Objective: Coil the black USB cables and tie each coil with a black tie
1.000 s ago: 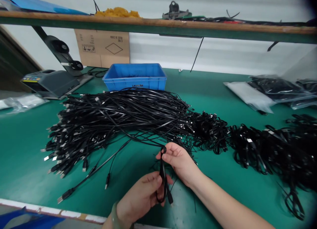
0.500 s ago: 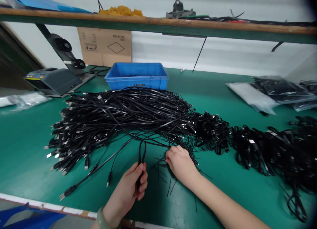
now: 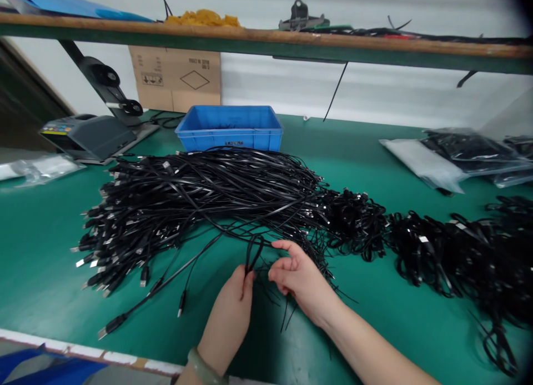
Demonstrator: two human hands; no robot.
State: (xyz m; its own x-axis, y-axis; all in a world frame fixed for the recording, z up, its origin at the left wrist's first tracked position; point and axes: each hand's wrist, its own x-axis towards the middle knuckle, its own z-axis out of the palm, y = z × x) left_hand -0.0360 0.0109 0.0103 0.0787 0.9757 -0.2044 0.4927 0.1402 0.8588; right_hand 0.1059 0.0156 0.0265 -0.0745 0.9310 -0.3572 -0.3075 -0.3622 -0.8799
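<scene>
One black flat cable (image 3: 253, 253) rises in a narrow, upright loop from the left hand (image 3: 228, 318), which is closed and pinches the cable at the fingertips; a pale green bangle (image 3: 203, 365) circles that wrist. The right hand (image 3: 300, 279) is open, its fingers slightly curled and just beside the loop, not gripping it. Thin black strands (image 3: 272, 288) splay across the green surface (image 3: 50, 263) around the hands. Directly ahead lies a dense heap of glossy, flat black cables (image 3: 216, 190), its left fringe bristling with metal-tipped USB plugs (image 3: 112, 325). Tight coils of black cable (image 3: 449, 257) form a lumpy band to the right, well apart from the right hand. Both hands sit between the heap's near fringe and the surface's front edge (image 3: 91, 353). Behind the heap stands a blue plastic crate (image 3: 229, 132), its small front marking unreadable. Farther back, a cardboard box (image 3: 175, 79) shows a printed diamond and upside-down lettering that looks like "MADE IN CHINA". A grey tape dispenser (image 3: 87, 136) sits at left, glossy plastic bags (image 3: 466, 151) lie at right, and a wood-edged shelf (image 3: 266, 43) spans above.
</scene>
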